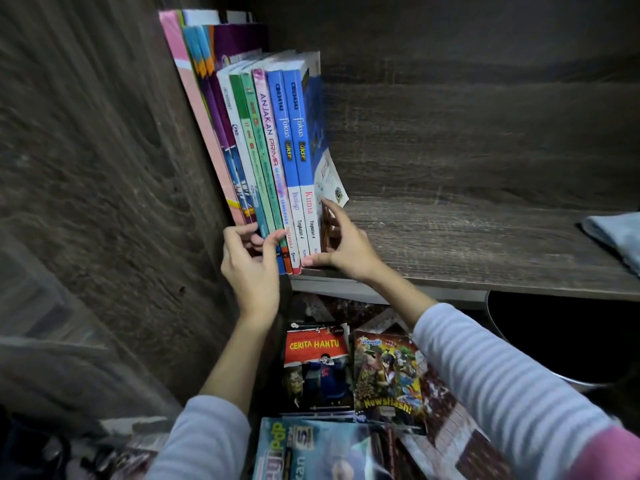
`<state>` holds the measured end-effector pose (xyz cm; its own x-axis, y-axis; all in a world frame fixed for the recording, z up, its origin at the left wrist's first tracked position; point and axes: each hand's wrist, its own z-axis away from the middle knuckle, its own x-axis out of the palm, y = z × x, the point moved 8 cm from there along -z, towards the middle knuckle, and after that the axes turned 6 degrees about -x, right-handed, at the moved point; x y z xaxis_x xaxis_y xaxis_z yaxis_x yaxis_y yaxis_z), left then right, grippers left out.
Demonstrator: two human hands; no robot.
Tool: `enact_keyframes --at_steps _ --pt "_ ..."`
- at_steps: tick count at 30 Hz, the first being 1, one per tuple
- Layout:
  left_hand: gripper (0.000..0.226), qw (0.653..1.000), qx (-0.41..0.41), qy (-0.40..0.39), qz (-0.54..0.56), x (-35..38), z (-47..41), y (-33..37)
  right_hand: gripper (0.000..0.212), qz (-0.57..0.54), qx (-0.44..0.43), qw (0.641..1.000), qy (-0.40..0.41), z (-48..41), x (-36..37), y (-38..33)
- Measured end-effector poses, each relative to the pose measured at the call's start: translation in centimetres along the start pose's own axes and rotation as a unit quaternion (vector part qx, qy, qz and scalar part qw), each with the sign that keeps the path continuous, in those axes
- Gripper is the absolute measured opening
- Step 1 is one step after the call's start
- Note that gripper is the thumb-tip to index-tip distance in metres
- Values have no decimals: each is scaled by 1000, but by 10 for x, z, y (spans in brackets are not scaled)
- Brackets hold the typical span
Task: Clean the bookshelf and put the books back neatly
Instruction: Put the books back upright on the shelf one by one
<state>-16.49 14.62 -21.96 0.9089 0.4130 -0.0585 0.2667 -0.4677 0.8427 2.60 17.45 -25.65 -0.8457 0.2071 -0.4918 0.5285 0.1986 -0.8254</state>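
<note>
A row of books (270,150) leans against the left wall of the dark wooden shelf (467,237). Blue, green, pink and purple spines show. My left hand (251,268) grips the bottom ends of the green and white spines, thumb on front, fingers curled behind. My right hand (346,247) holds the rightmost blue "Kimia" book (304,161) at its lower edge, thumb under the spine and fingers against its cover. More books lie below on the floor: a red "Cerita Hantu" book (317,365) and a "Newsflash" comic (388,375).
A grey-blue cloth (616,237) lies at the shelf's right end. A magazine (311,452) sits near the bottom edge among several loose books. A dark round bin (561,341) stands under the shelf on the right.
</note>
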Motion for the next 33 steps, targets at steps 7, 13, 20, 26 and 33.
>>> enact_keyframes --at_steps 7,13,20,26,33 --pt "28 1000 -9 10 -11 -1 -5 -11 116 5 -3 1000 -10 -5 0 -1" --pt "28 999 -36 18 -22 1 -2 -17 106 27 -7 999 16 10 0 -8" --pt "35 995 -80 20 -64 -12 56 -38 54 70 -88 967 229 92 -11 -10" --pt "18 949 -132 -165 -232 -14 134 -107 40 131 16 960 247 175 13 67" --pt "34 746 6 -557 -366 33 247 -165 63 119 351 926 73 268 66 202"
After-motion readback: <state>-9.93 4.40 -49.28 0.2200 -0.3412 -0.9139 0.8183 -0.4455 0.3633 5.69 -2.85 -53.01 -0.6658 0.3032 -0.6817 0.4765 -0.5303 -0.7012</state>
